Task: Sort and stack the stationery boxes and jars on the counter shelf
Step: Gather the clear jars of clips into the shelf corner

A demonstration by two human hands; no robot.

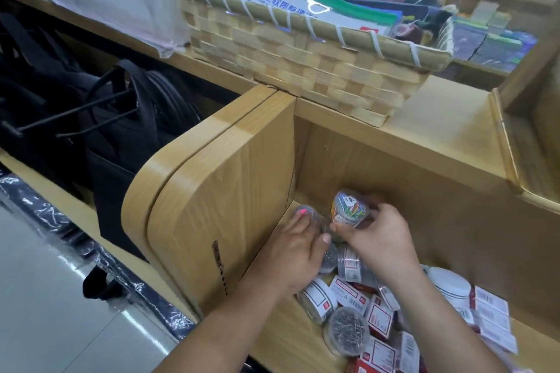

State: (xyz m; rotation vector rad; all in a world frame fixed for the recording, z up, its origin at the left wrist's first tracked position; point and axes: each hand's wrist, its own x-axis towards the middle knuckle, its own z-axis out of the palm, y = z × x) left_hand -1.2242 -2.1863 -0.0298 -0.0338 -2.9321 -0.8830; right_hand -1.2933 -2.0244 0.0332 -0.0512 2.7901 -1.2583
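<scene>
Gripping a coloured-clip jar (348,207), the right hand (380,241) sits beside the left hand (292,253), spread over a small jar (305,211).

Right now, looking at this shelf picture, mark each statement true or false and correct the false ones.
1. The right hand holds a clear jar of coloured paper clips. True.
2. The woven basket sits down inside the shelf compartment. False: the woven basket stands on the counter above it.
3. The left hand hangs idle outside the shelf. False: the left hand reaches into the compartment and touches a small jar in its corner.
4. Red-and-white boxes lie jumbled in the compartment. True.
</scene>
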